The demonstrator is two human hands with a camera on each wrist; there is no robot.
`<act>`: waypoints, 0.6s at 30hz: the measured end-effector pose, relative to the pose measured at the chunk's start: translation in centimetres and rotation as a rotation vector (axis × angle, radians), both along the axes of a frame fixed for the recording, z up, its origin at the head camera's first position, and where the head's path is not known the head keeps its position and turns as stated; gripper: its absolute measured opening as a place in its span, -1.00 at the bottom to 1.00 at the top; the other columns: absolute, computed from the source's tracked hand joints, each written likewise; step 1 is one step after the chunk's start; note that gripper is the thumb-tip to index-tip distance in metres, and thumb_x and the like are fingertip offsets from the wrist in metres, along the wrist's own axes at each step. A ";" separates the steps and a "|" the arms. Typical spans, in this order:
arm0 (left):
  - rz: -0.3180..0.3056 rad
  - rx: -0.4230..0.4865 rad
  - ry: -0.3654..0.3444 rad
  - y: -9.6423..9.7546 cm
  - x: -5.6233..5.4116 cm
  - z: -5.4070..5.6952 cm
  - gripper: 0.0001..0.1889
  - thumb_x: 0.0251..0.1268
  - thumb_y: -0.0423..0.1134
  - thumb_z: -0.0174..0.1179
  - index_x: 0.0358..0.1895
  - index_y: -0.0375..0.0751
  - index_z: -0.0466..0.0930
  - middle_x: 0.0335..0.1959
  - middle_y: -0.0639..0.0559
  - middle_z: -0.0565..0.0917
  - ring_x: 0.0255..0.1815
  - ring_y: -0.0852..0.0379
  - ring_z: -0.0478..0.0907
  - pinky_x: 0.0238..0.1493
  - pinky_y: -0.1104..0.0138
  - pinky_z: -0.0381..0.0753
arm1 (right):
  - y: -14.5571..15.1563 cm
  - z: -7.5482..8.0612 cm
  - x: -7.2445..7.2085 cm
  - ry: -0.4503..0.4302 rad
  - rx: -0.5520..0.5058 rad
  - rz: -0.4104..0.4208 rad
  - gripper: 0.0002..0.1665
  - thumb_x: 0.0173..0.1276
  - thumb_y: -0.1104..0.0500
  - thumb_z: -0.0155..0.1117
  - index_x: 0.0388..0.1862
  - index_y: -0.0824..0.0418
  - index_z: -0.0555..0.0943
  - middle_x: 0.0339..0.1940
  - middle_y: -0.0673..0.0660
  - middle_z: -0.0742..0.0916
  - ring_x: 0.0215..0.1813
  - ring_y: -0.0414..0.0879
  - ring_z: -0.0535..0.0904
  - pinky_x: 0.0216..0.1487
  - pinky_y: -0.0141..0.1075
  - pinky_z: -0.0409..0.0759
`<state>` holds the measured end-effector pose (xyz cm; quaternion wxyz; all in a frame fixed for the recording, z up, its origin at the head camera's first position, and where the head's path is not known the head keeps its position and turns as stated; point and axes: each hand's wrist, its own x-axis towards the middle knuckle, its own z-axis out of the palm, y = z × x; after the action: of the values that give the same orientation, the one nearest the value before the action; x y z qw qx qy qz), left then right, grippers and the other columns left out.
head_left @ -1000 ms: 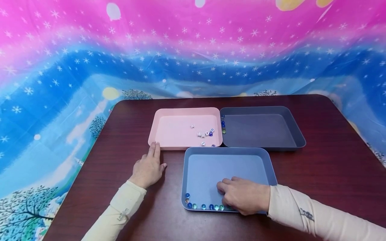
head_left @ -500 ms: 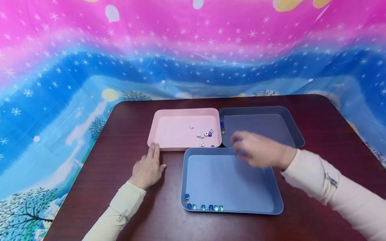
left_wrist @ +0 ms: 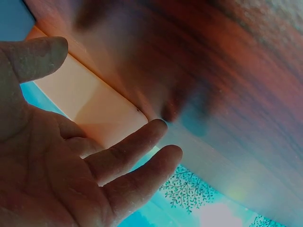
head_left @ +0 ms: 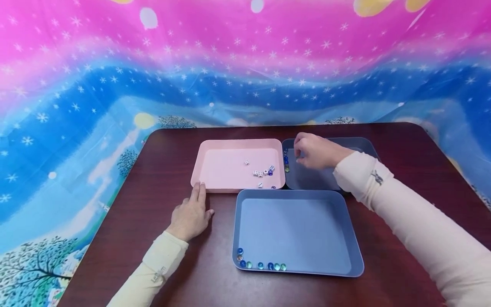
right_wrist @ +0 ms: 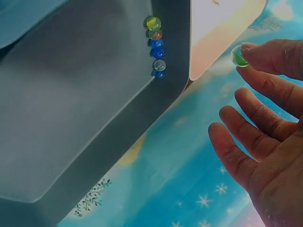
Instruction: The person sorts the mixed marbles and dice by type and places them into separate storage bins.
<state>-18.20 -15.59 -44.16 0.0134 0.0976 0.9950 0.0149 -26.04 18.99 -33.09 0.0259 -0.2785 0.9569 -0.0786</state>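
In the right wrist view, my right hand (right_wrist: 265,118) pinches a clear marble with green in it (right_wrist: 240,56) between thumb and forefinger, the other fingers loosely spread. The head view has this hand over the left part of the dark grey tray (head_left: 326,179), close to a row of marbles (head_left: 286,160) along that tray's left wall. My left hand (head_left: 190,216) has its fingertips at the near left corner of the pink tray (head_left: 226,145), two fingers straight and the thumb held out. The left wrist view shows that hand (left_wrist: 71,165) holding nothing.
Several white dice (head_left: 255,173) and two blue ones (head_left: 270,173) lie in the pink tray. A blue tray (head_left: 299,230) stands in front, with several marbles (head_left: 261,265) along its near left edges. A patterned cloth (head_left: 230,64) hangs behind the brown table (head_left: 161,157).
My right hand has risen from the near edge of the blue tray and moved away from me, over the dark grey tray, with the marble. The left hand stays at the pink tray's corner.
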 end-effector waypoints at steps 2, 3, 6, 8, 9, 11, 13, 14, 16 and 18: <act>0.002 0.001 -0.003 0.0 0.0 0.0 -0.14 0.28 0.01 0.16 0.49 -0.33 -0.04 0.49 -0.24 0.16 -0.03 -0.26 0.60 -0.25 -0.03 0.63 | -0.3 -0.1 -0.6 -0.005 0.005 -0.008 -0.95 0.19 0.29 0.32 -0.43 0.27 0.68 -0.06 0.24 0.63 -0.05 0.03 0.55 -0.03 -0.11 0.63; 0.004 0.001 -0.005 0.0 -0.1 0.0 -0.14 0.28 0.01 0.16 0.49 -0.33 -0.05 0.50 -0.24 0.16 -0.02 -0.26 0.60 -0.25 -0.03 0.63 | -0.5 -0.2 -0.8 -0.008 0.006 -0.010 -0.94 0.19 0.28 0.33 -0.43 0.27 0.68 -0.05 0.24 0.63 -0.04 0.04 0.55 -0.03 -0.10 0.62; 0.002 0.003 -0.010 0.1 0.0 -0.1 -0.14 0.28 0.02 0.16 0.49 -0.32 -0.05 0.50 -0.24 0.16 -0.02 -0.26 0.60 -0.24 -0.02 0.63 | -0.5 -0.4 -1.0 -0.024 0.011 -0.022 -0.93 0.20 0.25 0.34 -0.40 0.27 0.68 -0.01 0.26 0.63 -0.01 0.06 0.55 0.00 -0.09 0.61; -0.005 0.003 -0.003 0.1 0.0 -0.1 -0.14 0.28 0.02 0.16 0.48 -0.33 -0.04 0.49 -0.24 0.17 -0.04 -0.25 0.60 -0.25 -0.01 0.63 | -0.2 -0.6 -1.0 -0.028 0.015 -0.027 -0.92 0.20 0.24 0.34 -0.38 0.26 0.69 -0.01 0.26 0.63 -0.03 0.05 0.56 -0.01 -0.09 0.62; -0.007 0.000 0.002 0.1 0.0 -0.1 -0.14 0.27 0.02 0.17 0.48 -0.33 -0.04 0.49 -0.24 0.17 -0.05 -0.25 0.60 -0.26 -0.01 0.64 | -0.1 -0.7 -0.9 -0.030 0.016 -0.026 -0.92 0.21 0.25 0.33 -0.37 0.26 0.69 -0.01 0.26 0.63 -0.04 0.05 0.56 -0.02 -0.09 0.63; -0.011 -0.001 0.012 0.1 -0.1 -0.1 -0.14 0.27 0.02 0.17 0.48 -0.33 -0.03 0.48 -0.25 0.18 -0.06 -0.24 0.61 -0.28 0.00 0.64 | 0.3 -0.8 -0.8 -0.036 0.018 -0.026 -0.92 0.21 0.25 0.32 -0.36 0.26 0.69 -0.02 0.27 0.63 -0.07 0.05 0.57 -0.03 -0.08 0.63; -0.015 -0.002 0.023 0.0 -0.1 0.0 -0.14 0.26 0.01 0.18 0.48 -0.34 -0.02 0.48 -0.25 0.19 -0.08 -0.24 0.61 -0.29 0.00 0.64 | 0.8 -1.1 -0.6 -0.047 0.022 -0.026 -0.92 0.23 0.25 0.30 -0.35 0.25 0.69 -0.02 0.28 0.62 -0.08 0.06 0.58 -0.04 -0.07 0.63; -0.015 -0.002 0.025 0.0 -0.1 0.0 -0.14 0.26 0.01 0.18 0.48 -0.35 -0.02 0.47 -0.26 0.19 -0.08 -0.25 0.62 -0.28 0.00 0.64 | 1.0 -1.1 -0.5 -0.054 0.024 -0.026 -0.92 0.24 0.25 0.29 -0.34 0.25 0.69 -0.01 0.28 0.62 -0.07 0.07 0.58 -0.04 -0.07 0.63; -0.015 0.001 0.023 -0.1 -0.1 0.0 -0.14 0.26 0.01 0.18 0.48 -0.35 -0.02 0.47 -0.26 0.19 -0.07 -0.26 0.61 -0.27 -0.01 0.64 | 1.3 -1.3 -0.3 -0.068 0.022 -0.025 -0.92 0.25 0.26 0.27 -0.35 0.24 0.69 0.00 0.28 0.61 -0.06 0.09 0.59 -0.05 -0.06 0.62; -0.015 0.002 0.022 -0.1 -0.1 0.0 -0.14 0.26 0.01 0.18 0.48 -0.35 -0.02 0.47 -0.26 0.19 -0.07 -0.26 0.61 -0.28 -0.01 0.64 | 1.4 -1.6 0.0 -0.073 0.012 -0.019 -0.92 0.25 0.27 0.27 -0.37 0.24 0.69 -0.01 0.27 0.62 -0.07 0.09 0.59 -0.07 -0.06 0.63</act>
<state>-18.34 -15.69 -44.19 0.0025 0.1051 0.9943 0.0149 -26.02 20.38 -34.71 0.0616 -0.2662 0.9583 -0.0834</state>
